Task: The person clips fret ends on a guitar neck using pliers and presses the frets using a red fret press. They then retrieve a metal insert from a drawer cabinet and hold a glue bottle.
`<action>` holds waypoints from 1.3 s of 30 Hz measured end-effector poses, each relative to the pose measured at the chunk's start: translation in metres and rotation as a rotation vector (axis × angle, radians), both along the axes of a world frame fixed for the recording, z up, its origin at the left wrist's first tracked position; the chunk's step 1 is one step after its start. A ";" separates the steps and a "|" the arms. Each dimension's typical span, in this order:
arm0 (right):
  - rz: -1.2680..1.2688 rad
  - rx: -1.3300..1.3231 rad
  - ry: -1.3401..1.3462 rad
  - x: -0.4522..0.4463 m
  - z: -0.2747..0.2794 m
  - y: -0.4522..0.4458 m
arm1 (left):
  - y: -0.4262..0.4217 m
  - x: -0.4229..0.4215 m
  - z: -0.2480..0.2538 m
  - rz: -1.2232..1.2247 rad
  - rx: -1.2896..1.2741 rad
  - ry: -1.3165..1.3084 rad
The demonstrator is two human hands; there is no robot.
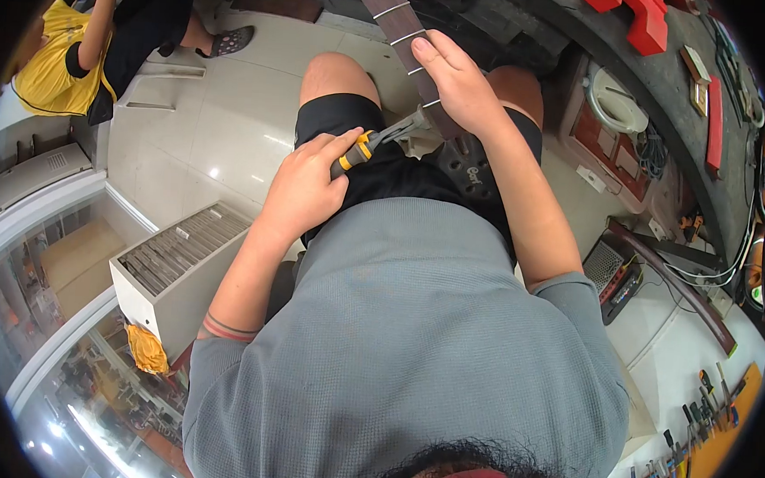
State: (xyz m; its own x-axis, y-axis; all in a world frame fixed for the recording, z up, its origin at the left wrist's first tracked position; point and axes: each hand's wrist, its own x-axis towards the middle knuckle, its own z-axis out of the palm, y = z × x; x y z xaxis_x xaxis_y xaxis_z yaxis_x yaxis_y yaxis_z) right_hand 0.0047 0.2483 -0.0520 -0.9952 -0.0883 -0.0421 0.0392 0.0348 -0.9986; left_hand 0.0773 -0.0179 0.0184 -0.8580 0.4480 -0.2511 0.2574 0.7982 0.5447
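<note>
A guitar neck [400,34] with a dark fretboard and metal frets lies at a slant between my knees. Its black headstock [470,170], with several tuner holes, points toward my lap. My right hand [462,83] is closed on the neck, its fingers lying across the fretboard. In my left hand [309,181] is a pair of pliers [357,154] with yellow and black handles. The pliers' metal jaws are at the neck's edge, near the headstock end; whether they grip a fret cannot be made out.
A person in a yellow shirt [67,62] sits at far left. A white box of slats [182,272] stands by a glass cabinet [57,339] on my left. To my right curves a dark workbench [674,116] with red tools. Several screwdrivers hang on an orange board [731,430].
</note>
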 end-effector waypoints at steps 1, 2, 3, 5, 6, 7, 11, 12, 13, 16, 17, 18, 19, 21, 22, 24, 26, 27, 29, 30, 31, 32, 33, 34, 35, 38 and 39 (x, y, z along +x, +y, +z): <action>0.003 0.002 0.000 0.000 -0.001 0.000 | 0.000 0.000 0.000 0.002 -0.005 -0.002; 0.005 0.004 0.000 -0.001 -0.003 0.001 | 0.000 0.000 0.000 0.002 -0.006 -0.002; 0.009 0.005 -0.001 -0.001 -0.004 0.001 | 0.000 0.000 0.000 0.003 -0.007 -0.002; 0.011 0.000 0.020 -0.001 -0.003 0.001 | 0.000 0.000 0.000 0.005 -0.012 -0.001; 0.011 -0.001 0.030 0.000 -0.003 0.001 | 0.001 0.000 0.000 0.006 -0.016 0.001; 0.008 -0.012 0.015 0.000 -0.003 0.001 | 0.001 0.001 0.000 0.009 -0.020 0.002; 0.007 -0.015 -0.001 -0.001 -0.004 -0.001 | 0.002 0.001 0.000 0.005 -0.030 0.000; 0.007 -0.003 0.004 0.000 -0.003 -0.001 | 0.002 0.001 0.000 0.003 -0.026 0.004; 0.005 -0.001 0.005 0.000 -0.003 0.000 | 0.003 0.001 -0.001 0.001 -0.022 0.008; 0.006 0.001 0.010 0.000 -0.002 -0.002 | 0.005 0.000 0.000 0.003 -0.013 0.002; 0.006 0.000 0.010 0.000 -0.001 -0.001 | 0.004 0.000 0.000 -0.003 -0.020 0.010; 0.005 0.000 0.008 0.000 -0.001 -0.001 | 0.004 -0.001 -0.001 -0.009 -0.027 0.017; 0.005 -0.001 0.004 0.000 -0.003 -0.001 | 0.003 -0.001 -0.001 -0.015 -0.035 0.023; 0.005 -0.007 -0.003 -0.001 -0.007 -0.001 | 0.005 -0.001 0.000 -0.002 -0.037 0.029; 0.005 -0.011 -0.001 -0.001 -0.007 -0.001 | 0.006 -0.001 0.000 0.004 -0.037 0.032; 0.004 -0.018 0.002 -0.001 -0.009 -0.001 | 0.004 -0.001 -0.004 -0.014 -0.055 0.074; -0.004 -0.021 0.016 0.000 -0.010 -0.002 | 0.003 -0.003 -0.005 -0.025 -0.071 0.086; -0.007 -0.023 0.024 -0.001 -0.011 -0.002 | 0.003 -0.004 -0.005 -0.028 -0.076 0.077; -0.013 -0.039 0.017 0.000 -0.010 -0.003 | 0.004 -0.007 -0.004 -0.038 -0.100 0.048; -0.015 -0.047 0.015 0.000 -0.010 -0.003 | 0.005 -0.009 -0.002 -0.045 -0.119 0.029; -0.021 -0.049 0.000 -0.001 -0.011 -0.003 | 0.006 -0.012 -0.001 -0.053 -0.138 0.009; -0.026 -0.051 -0.017 -0.001 -0.013 -0.003 | 0.007 -0.013 -0.003 -0.038 -0.133 -0.009; -0.031 -0.054 -0.034 0.000 -0.010 -0.004 | 0.007 -0.014 -0.005 -0.024 -0.128 -0.027; -0.030 -0.055 -0.056 0.001 -0.007 -0.003 | 0.007 -0.015 -0.006 -0.009 -0.123 -0.045; -0.028 -0.057 -0.077 0.002 -0.002 -0.002 | 0.009 -0.016 -0.006 0.018 -0.133 -0.083; -0.032 -0.075 -0.046 0.001 -0.007 -0.004 | 0.012 -0.018 -0.009 0.089 -0.147 -0.163; -0.036 -0.082 -0.021 0.000 -0.008 -0.005 | 0.012 -0.017 -0.015 0.106 -0.137 -0.165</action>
State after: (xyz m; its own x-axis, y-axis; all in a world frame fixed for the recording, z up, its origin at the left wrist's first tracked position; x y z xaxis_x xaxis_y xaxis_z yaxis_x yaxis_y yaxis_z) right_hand 0.0050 0.2429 -0.0598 -0.9967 -0.0568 -0.0575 0.0604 -0.0493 -0.9970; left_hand 0.0602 -0.0063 0.0032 -0.8408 0.3092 -0.4443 0.0842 0.8855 0.4569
